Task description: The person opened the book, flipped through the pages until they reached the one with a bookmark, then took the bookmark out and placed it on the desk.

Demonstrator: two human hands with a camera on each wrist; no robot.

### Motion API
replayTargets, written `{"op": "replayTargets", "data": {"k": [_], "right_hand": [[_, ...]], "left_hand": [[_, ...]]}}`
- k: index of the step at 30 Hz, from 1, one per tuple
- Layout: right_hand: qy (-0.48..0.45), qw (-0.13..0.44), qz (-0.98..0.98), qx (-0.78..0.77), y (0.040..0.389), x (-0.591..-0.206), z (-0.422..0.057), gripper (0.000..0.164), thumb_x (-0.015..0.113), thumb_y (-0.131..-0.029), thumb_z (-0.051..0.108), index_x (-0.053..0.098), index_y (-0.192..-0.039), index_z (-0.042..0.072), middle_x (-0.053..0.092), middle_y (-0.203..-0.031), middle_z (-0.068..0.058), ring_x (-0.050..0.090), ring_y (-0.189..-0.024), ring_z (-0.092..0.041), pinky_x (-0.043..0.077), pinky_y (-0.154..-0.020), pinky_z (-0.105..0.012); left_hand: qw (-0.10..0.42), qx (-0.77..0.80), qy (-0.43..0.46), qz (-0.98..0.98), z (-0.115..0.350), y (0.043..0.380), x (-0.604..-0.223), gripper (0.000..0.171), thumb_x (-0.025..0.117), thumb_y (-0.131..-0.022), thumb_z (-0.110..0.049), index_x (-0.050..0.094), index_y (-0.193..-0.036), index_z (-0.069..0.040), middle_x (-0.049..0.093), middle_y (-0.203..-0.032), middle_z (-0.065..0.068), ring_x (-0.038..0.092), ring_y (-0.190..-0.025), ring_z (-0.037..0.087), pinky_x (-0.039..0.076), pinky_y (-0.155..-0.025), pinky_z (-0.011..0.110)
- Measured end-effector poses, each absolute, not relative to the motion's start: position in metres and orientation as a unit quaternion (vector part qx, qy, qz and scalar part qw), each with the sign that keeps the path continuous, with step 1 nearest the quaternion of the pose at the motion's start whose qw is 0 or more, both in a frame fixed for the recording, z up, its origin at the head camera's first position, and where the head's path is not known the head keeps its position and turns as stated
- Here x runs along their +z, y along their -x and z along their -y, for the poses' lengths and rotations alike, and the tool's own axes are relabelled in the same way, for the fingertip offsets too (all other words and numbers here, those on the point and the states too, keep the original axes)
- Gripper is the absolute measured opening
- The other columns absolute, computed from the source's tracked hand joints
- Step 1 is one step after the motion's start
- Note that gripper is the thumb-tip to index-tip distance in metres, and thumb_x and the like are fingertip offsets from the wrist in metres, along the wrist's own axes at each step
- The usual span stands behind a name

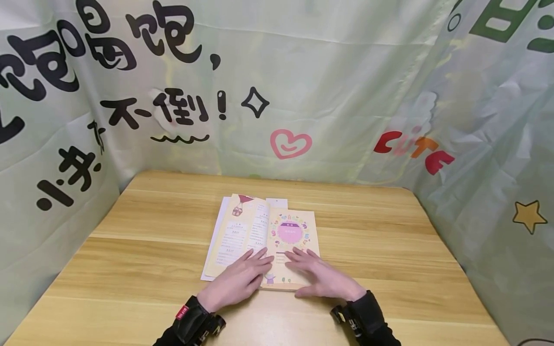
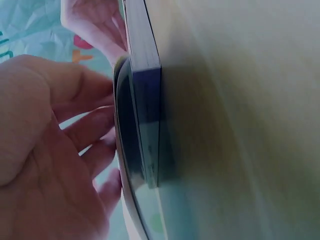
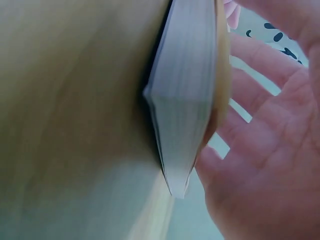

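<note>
Likely holding illustrated book (image 1: pixel 265 235) open.
Laying left hand (image 1: pixel 238 279) and right hand (image 1: pixel 322 276) over pages (image 1: pixel 233 240), grip spread (pinching nothing).

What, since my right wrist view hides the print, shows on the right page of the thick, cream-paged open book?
Observer: A round pink disc with a purple band across its upper part.
Operator: Where's the bare left hand?
Observer: The left hand lies across the lower part of the left-hand pages.
Operator: And on the backdrop beyond the table?
Observer: A pink outlined heart is printed on the pale green fabric backdrop.
</note>
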State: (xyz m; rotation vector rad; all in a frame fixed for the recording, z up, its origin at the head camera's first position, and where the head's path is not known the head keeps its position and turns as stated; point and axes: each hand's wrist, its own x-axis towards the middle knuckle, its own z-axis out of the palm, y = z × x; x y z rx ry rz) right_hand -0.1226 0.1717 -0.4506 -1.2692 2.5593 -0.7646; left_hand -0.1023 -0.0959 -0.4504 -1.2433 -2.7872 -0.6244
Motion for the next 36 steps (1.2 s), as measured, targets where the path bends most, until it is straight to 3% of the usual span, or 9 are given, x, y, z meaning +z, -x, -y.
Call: {"op": "replayTargets", "data": {"k": [9, 16, 27, 36], "right_hand": [[0.413, 0.089, -0.875, -0.237, 0.118, -0.446, -0.176, 0.055, 0.074, -0.080, 0.032, 0.062, -0.126, 0.004, 0.043, -0.146, -0.014, 0.028, -0.138, -0.033, 0.017, -0.113, -0.060], [0.414, 0.073, -0.873, -0.247, 0.115, -0.445, -0.182, 0.044, 0.072, -0.082, 0.031, 0.069, -0.117, 0.007, 0.051, -0.140, -0.012, 0.034, -0.135, -0.032, 0.022, -0.112, -0.060], [0.421, 0.041, -0.854, -0.302, 0.113, -0.447, -0.191, 0.025, 0.072, -0.083, 0.024, 0.075, -0.103, 0.009, 0.066, -0.122, -0.008, 0.048, -0.125, -0.029, 0.028, -0.108, -0.061], [0.444, -0.010, -0.841, -0.310, 0.114, -0.448, -0.193, 0.014, 0.071, -0.084, 0.013, 0.076, -0.096, 0.008, 0.073, -0.105, -0.004, 0.059, -0.113, -0.027, 0.033, -0.104, -0.062]], "left_hand": [[0.029, -0.166, 0.379, 0.910, 0.087, 0.096, -0.452, 0.050, 0.067, -0.086, -0.038, 0.064, -0.124, -0.006, 0.054, -0.138, 0.011, 0.033, -0.137, 0.027, 0.025, -0.113, 0.054], [0.033, -0.153, 0.345, 0.926, 0.080, 0.093, -0.451, 0.050, 0.073, -0.079, -0.040, 0.067, -0.119, -0.012, 0.057, -0.136, 0.007, 0.036, -0.135, 0.026, 0.025, -0.113, 0.053], [0.059, -0.176, 0.319, 0.929, 0.074, 0.093, -0.453, 0.034, 0.076, -0.073, -0.040, 0.073, -0.097, -0.017, 0.061, -0.130, 0.008, 0.042, -0.131, 0.027, 0.029, -0.109, 0.057], [0.065, -0.200, 0.319, 0.924, 0.075, 0.094, -0.455, 0.035, 0.076, -0.072, -0.040, 0.077, -0.099, -0.017, 0.062, -0.129, 0.008, 0.043, -0.130, 0.027, 0.029, -0.109, 0.059]]}}
